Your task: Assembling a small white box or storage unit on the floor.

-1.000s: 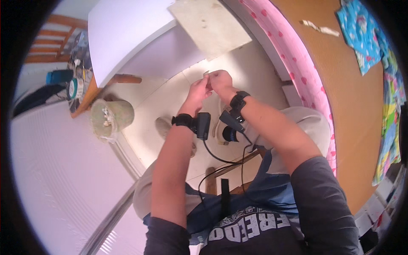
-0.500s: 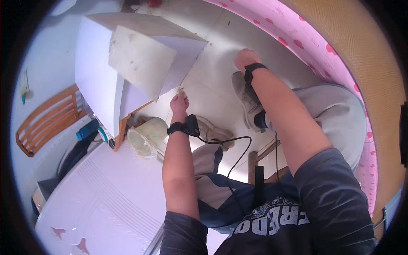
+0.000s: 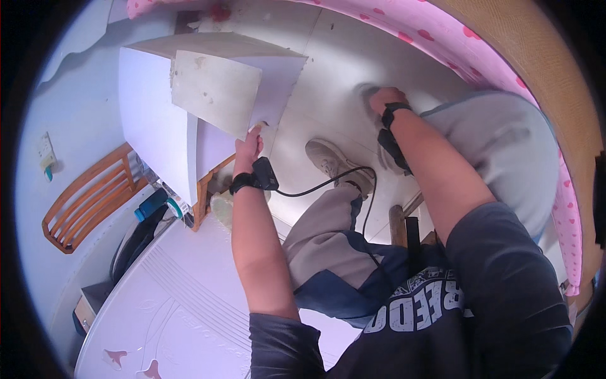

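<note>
My left hand [image 3: 249, 146] is closed in a pinch beside the lower edge of a white cabinet [image 3: 158, 120]. A small pale thing with a dark tip shows at its fingertips, too small to name. Just beyond that hand, a stained off-white panel [image 3: 214, 91] stands out from the cabinet's side. My right hand [image 3: 386, 99] is curled closed over my right shoe, beside my bent knee; its fingers face away, so what they hold, if anything, is hidden. Both wrists wear black straps, and a black cable [image 3: 315, 189] runs from the left one.
A white table [image 3: 183, 297] fills the lower left. Past it are a wooden chair back [image 3: 95, 196], a teal bottle [image 3: 151, 203] and a wastebasket [image 3: 222, 208] partly behind my left arm. A pink heart-patterned cloth [image 3: 435, 38] hangs at the right. My left shoe [image 3: 328, 158] rests on the tiled floor.
My left hand has shifted left and up to the cabinet's edge. My right hand has moved slightly right and down. My left foot has moved, and the whole view has shifted.
</note>
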Demonstrator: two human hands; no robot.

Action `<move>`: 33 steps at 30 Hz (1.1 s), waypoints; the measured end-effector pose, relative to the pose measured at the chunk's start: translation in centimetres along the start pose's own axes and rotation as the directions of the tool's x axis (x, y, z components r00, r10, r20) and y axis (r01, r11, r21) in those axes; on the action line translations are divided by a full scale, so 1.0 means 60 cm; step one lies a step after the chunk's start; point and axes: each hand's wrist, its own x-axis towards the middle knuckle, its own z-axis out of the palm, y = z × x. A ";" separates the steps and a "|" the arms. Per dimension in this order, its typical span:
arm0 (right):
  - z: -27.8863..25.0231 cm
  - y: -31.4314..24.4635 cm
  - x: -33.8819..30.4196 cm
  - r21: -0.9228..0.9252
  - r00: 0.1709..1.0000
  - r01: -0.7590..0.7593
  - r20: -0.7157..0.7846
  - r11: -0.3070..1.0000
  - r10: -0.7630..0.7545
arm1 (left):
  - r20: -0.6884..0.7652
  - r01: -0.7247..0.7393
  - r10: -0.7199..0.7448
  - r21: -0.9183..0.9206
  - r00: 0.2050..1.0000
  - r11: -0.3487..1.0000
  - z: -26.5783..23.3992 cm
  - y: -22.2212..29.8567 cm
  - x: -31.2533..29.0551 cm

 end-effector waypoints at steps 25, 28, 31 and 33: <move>0.036 0.048 0.080 0.009 0.910 -0.248 -0.340 0.969 0.237 | 0.055 0.161 -0.152 -0.360 0.987 0.919 0.081 -0.082 0.159; 0.059 0.046 0.083 -0.075 0.784 -0.283 -0.592 0.956 0.186 | 0.127 0.149 -0.102 -0.442 0.987 0.884 0.092 -0.056 0.151; 0.035 0.033 0.062 -0.062 0.799 -0.200 -0.587 0.978 0.126 | -0.003 0.023 -0.025 -0.338 1.000 0.941 0.147 -0.022 0.134; 0.038 0.029 0.067 -0.070 0.786 -0.407 -0.534 0.911 0.310 | 0.011 0.003 0.002 -0.404 1.000 0.915 0.187 0.017 0.116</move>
